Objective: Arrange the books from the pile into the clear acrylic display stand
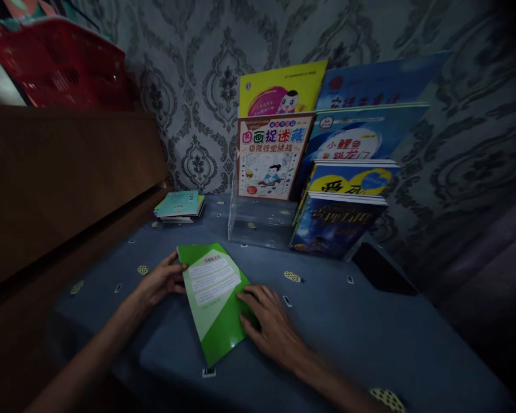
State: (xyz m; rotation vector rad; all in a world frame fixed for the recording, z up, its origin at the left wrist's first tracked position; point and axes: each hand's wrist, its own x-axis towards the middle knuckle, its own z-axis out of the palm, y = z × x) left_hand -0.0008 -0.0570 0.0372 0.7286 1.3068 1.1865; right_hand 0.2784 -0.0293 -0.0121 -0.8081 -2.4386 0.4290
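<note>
A thin green book (pixel 223 321) with a pale panel of printed text lies tilted on the cloth-covered table in front of me. My left hand (pixel 165 279) grips its upper left edge, with the thumb on the cover side. Along the right edge, the curled fingers of my right hand (pixel 269 324) hold the book from the other side. Just beyond, a clear acrylic stand (pixel 258 221) carries several upright books, among them a brown-bordered picture book (pixel 269 160) and a dark blue book (pixel 333 226).
Left of the stand is a small stack of books (pixel 179 205). A flat black object (pixel 382 268) lies to the right of the stand. A wooden cabinet (pixel 69 178) borders the table at left, with a red plastic basket (pixel 69 63) on top. Patterned wallpaper (pixel 198 115) covers the wall behind.
</note>
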